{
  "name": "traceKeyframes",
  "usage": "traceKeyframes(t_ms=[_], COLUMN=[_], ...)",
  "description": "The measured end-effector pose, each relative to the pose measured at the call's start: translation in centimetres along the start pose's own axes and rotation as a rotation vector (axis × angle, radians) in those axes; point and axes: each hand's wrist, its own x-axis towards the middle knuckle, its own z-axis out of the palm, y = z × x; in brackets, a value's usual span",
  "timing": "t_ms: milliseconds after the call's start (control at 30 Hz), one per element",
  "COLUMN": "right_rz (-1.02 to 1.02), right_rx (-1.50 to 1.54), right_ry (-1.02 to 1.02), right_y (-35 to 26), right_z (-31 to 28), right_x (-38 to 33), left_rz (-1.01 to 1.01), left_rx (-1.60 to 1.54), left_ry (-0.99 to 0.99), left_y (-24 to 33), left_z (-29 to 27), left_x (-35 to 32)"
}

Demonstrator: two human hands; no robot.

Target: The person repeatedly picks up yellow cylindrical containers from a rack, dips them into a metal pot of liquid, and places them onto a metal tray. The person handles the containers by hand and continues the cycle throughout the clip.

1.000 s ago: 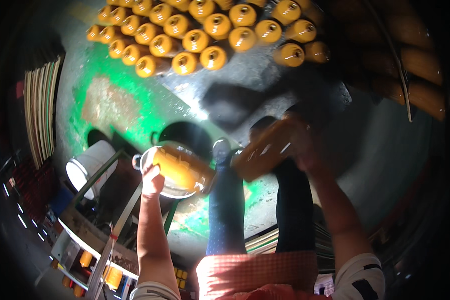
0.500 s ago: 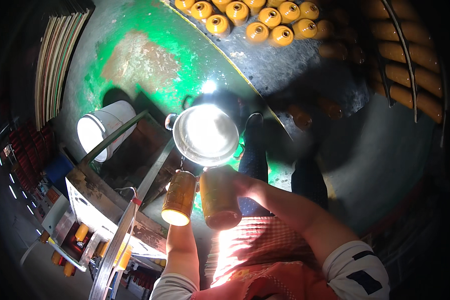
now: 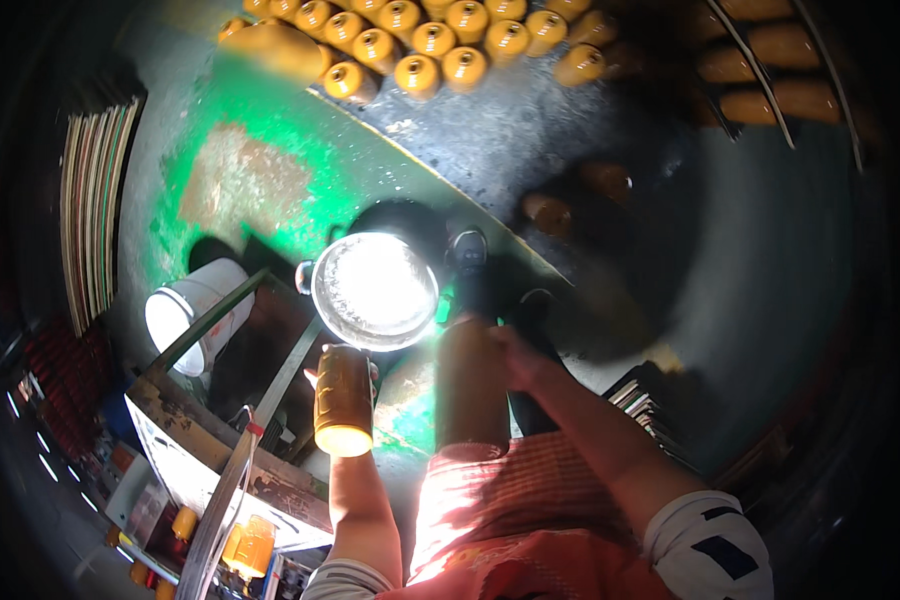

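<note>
My left hand (image 3: 312,378), mostly hidden behind it, is closed around a brown-glazed bottle (image 3: 343,400); the bottle's yellowish flat base points down toward me. To its right, my right hand (image 3: 515,356) grips a second brown bottle (image 3: 472,395), smeared by motion and hanging over my lap. A gap separates the two bottles. Just beyond them stands a round metal pot (image 3: 322,318) with side handles, its inside glaring with light.
Several yellow-brown bottles (image 3: 433,40) stand in rows on the floor at the far side. A white bucket (image 3: 215,305) lies tilted at left, beside a wooden frame (image 3: 240,465). Stacked boards (image 3: 98,210) lean farther left. More bottles lie on a dark rack (image 3: 780,50) at far right.
The two bottles have moved apart, my right hand carrying its bottle to the right. My view has shifted, so the pot sits farther left and more standing bottles show.
</note>
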Motion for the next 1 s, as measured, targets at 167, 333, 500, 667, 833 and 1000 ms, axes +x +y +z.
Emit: traceKeyframes(t_ms=[167,333,500,667,833,1000], right_rz=[-0.717,-1.164,-1.292,-1.324,-1.398,-1.288], right_rx=[-0.752,-1.387,-1.537,-1.442,-1.680,-1.382], right_ry=[0.478,0.924,1.103,1.182,1.178,0.913], right_y=[-8.5,-13.3,-17.6,-18.5,-20.2,-23.2], right_z=[-8.7,-17.1,-26.2,-26.1,-25.5,-24.7], right_x=[-10.7,-10.0,-3.3,0.5,0.6,1.8], left_rz=[0.171,0.917,1.305,1.235,1.252,1.038], left_rx=[0.332,1.477,1.679,1.849,1.872,1.635], left_ry=[0.084,-0.132,-0.206,-0.304,-0.353,-0.549], left_y=[-0.9,-7.8,-15.6,-18.7,-19.4,-20.0], left_z=[6.5,16.0,17.1,16.9,17.0,21.1], left_x=[8.5,19.2,31.5,35.6,34.2,35.7])
